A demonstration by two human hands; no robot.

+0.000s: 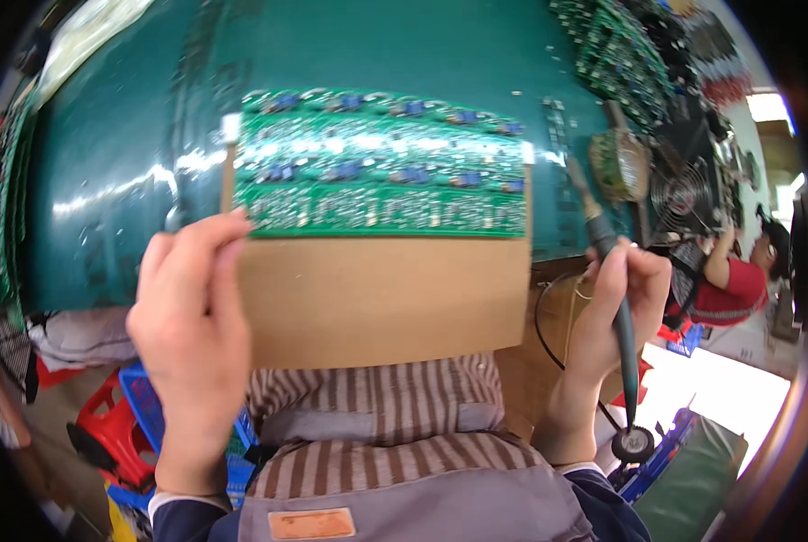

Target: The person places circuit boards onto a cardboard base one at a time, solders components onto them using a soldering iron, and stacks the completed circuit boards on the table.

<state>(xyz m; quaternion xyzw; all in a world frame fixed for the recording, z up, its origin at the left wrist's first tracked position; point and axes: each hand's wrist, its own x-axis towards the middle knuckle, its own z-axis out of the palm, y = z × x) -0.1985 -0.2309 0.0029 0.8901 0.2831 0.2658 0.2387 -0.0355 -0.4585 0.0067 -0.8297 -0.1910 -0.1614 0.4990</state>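
Observation:
A green circuit board panel (377, 212), set with rows of small parts and blue components, lies on a brown cardboard sheet (386, 298). The cardboard reaches past the table's near edge, over my lap. My left hand (187, 303) has thumb and fingers closed at the panel's lower left corner; whether they also grip the cardboard is hidden. To the right of the panel, my right hand (607, 307) holds a soldering iron (605, 237) like a pen. Its tip points up and away, apart from the panel, and its cord hangs below.
A green mat (404, 45) covers the table. Right of the panel are a yellowish lump (619, 163) and a black fan (680, 194), with piled circuit boards (612, 59) behind. More boards (6, 208) stand at far left. A person in red (734, 285) sits at right.

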